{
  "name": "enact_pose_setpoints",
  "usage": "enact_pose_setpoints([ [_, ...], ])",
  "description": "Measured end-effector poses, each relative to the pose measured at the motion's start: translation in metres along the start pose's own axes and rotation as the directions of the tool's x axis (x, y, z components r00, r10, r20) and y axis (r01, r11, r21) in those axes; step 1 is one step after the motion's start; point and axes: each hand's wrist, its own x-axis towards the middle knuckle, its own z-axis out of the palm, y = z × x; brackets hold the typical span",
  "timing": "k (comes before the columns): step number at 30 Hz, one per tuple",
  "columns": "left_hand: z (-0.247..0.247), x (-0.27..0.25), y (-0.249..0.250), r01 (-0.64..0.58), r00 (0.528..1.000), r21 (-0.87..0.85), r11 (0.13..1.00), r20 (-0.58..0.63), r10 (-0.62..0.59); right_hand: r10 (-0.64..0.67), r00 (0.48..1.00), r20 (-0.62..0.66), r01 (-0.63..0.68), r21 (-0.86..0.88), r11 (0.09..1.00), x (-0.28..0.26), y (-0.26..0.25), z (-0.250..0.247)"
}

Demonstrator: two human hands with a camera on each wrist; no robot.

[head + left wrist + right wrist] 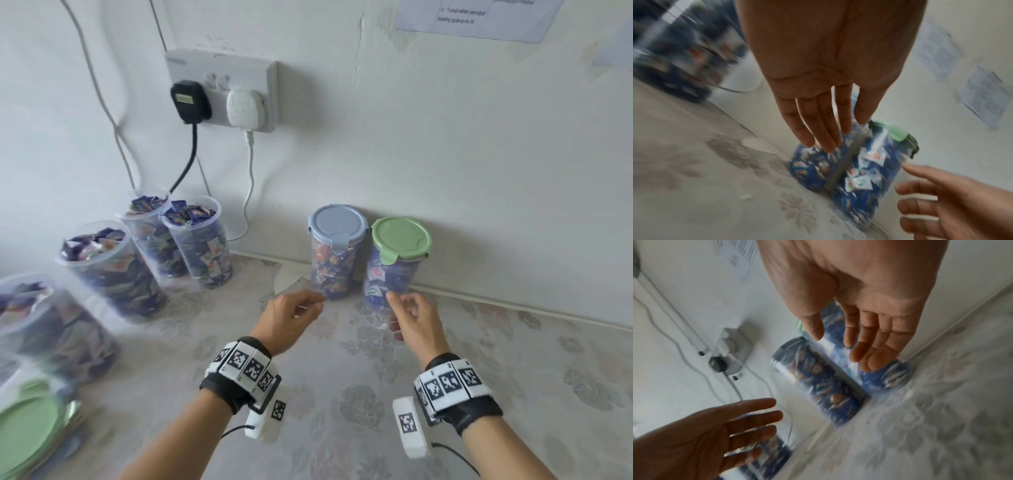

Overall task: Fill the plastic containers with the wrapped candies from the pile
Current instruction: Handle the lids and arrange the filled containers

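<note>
Two clear plastic containers full of blue wrapped candies stand side by side against the wall. One has a blue-grey lid (337,222), the other a green lid (400,238), and both lids are clipped on. My left hand (298,313) hovers just in front of the blue-lidded container (822,386), fingers loose and empty. My right hand (409,313) is held in front of the green-lidded container (869,162), also empty. The wrist views show straight, spread fingers (818,129) on the left hand and relaxed fingers (869,344) on the right. Blur hides whether any fingertip touches a container.
Several lidless containers (198,240) packed with candies stand at the left along the wall. A stack of green lids (30,425) lies at the bottom left. A wall socket (222,92) with two plugs and hanging cables is above. A flowered cloth (342,411) covers the table.
</note>
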Motion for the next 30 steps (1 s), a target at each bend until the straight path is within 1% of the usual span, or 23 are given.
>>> enact_pose_setpoints([
  [3,-0.038,-0.044,-0.015,0.056,0.991,-0.061,0.997,-0.118,-0.063,-0.061,0.984,0.164,0.059,0.023,0.998,-0.028,-0.012,0.040],
  [5,-0.062,-0.078,-0.023,0.080,0.975,-0.082,0.993,-0.200,-0.095,-0.132,0.948,0.290,0.132,0.021,0.991,-0.046,-0.028,0.074],
  [7,-0.084,-0.114,-0.031,0.101,0.950,-0.122,0.987,-0.283,-0.132,-0.205,0.891,0.406,0.217,0.017,0.976,-0.062,-0.046,0.112],
  [10,-0.113,-0.171,-0.044,0.136,0.892,-0.171,0.976,-0.407,-0.196,-0.314,0.767,0.560,0.362,0.026,0.932,-0.089,-0.076,0.170],
  [12,-0.134,-0.203,-0.055,0.167,0.828,-0.223,0.960,-0.497,-0.259,-0.370,0.692,0.620,0.434,0.052,0.899,-0.108,-0.097,0.203],
  [13,-0.145,-0.216,-0.060,0.182,0.785,-0.240,0.954,-0.548,-0.287,-0.392,0.662,0.640,0.464,0.061,0.884,-0.117,-0.107,0.219],
  [15,-0.169,-0.234,-0.074,0.209,0.674,-0.250,0.946,-0.664,-0.324,-0.405,0.615,0.677,0.492,0.072,0.868,-0.131,-0.123,0.248],
  [17,-0.190,-0.239,-0.087,0.242,0.563,-0.276,0.930,-0.741,-0.367,-0.392,0.582,0.712,0.493,0.074,0.867,-0.139,-0.137,0.274],
  [18,-0.200,-0.238,-0.092,0.259,0.531,-0.291,0.921,-0.754,-0.388,-0.386,0.567,0.727,0.498,0.070,0.864,-0.140,-0.143,0.287],
  [19,-0.209,-0.234,-0.099,0.279,0.523,-0.301,0.912,-0.749,-0.407,-0.381,0.551,0.742,0.507,0.065,0.859,-0.141,-0.148,0.299],
  [20,-0.218,-0.229,-0.105,0.300,0.540,-0.305,0.904,-0.727,-0.424,-0.376,0.535,0.757,0.516,0.059,0.854,-0.141,-0.152,0.311],
  [21,-0.227,-0.225,-0.113,0.323,0.574,-0.302,0.897,-0.691,-0.440,-0.365,0.521,0.772,0.525,0.047,0.850,-0.141,-0.155,0.322],
  [23,-0.241,-0.217,-0.128,0.365,0.662,-0.298,0.882,-0.582,-0.471,-0.348,0.504,0.791,0.548,0.019,0.836,-0.140,-0.158,0.341],
  [25,-0.250,-0.211,-0.137,0.380,0.733,-0.298,0.876,-0.480,-0.482,-0.342,0.502,0.794,0.539,0.022,0.842,-0.139,-0.160,0.354],
  [26,-0.253,-0.209,-0.139,0.368,0.759,-0.305,0.878,-0.447,-0.473,-0.334,0.506,0.795,0.520,0.027,0.853,-0.139,-0.161,0.359],
  [27,-0.254,-0.207,-0.141,0.347,0.776,-0.306,0.886,-0.437,-0.455,-0.328,0.510,0.795,0.501,0.035,0.865,-0.139,-0.161,0.363],
  [28,-0.254,-0.205,-0.141,0.333,0.782,-0.297,0.895,-0.444,-0.438,-0.325,0.512,0.795,0.486,0.044,0.873,-0.139,-0.160,0.366],
  [30,-0.253,-0.203,-0.141,0.318,0.782,-0.249,0.915,-0.477,-0.402,-0.344,0.509,0.789,0.478,0.073,0.875,-0.138,-0.158,0.367],
])
